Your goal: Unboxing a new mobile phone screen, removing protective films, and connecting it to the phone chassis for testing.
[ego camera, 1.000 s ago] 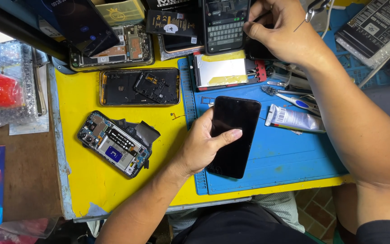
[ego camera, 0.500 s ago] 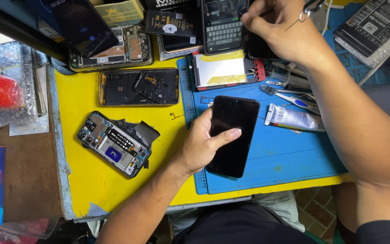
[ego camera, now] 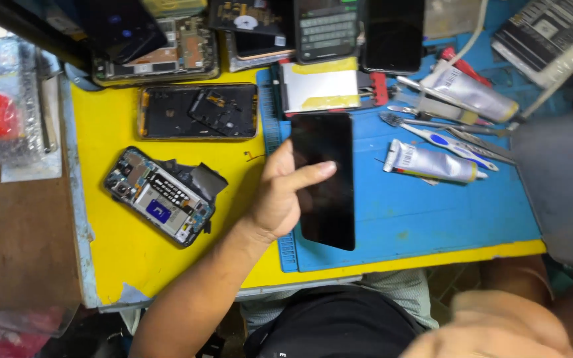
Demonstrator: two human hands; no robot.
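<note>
Holding the black phone (ego camera: pixel 323 179) by its left long edge, the left hand (ego camera: pixel 280 195) had its thumb laid across the dark glass and its fingers tucked under the back, so the phone was pinched flat over the blue mat (ego camera: pixel 426 219). The phone lay lengthwise, its top end near the yellow-taped part (ego camera: pixel 319 86) and its lower end close to the mat's front edge. It looked thin, stiff and light, with smooth glass that would likely slip under a loose thumb and crack if bent or dropped; the long side edges seemed the safest place to grip, rather than the face.

Only a blurred forearm showed at the lower right, so whether the right hand was open or closed I could not tell.

Open room lay on the mat to the phone's right, up to the glue tube (ego camera: pixel 432 162); tweezers and a second tube (ego camera: pixel 472 89) crowded the far right. Left of the hand, on the yellow desk (ego camera: pixel 121 265), sat an opened phone (ego camera: pixel 160 195) with its board bare, and a phone frame (ego camera: pixel 197 111) beyond it. The desk's front edge ran just below the phone.
</note>
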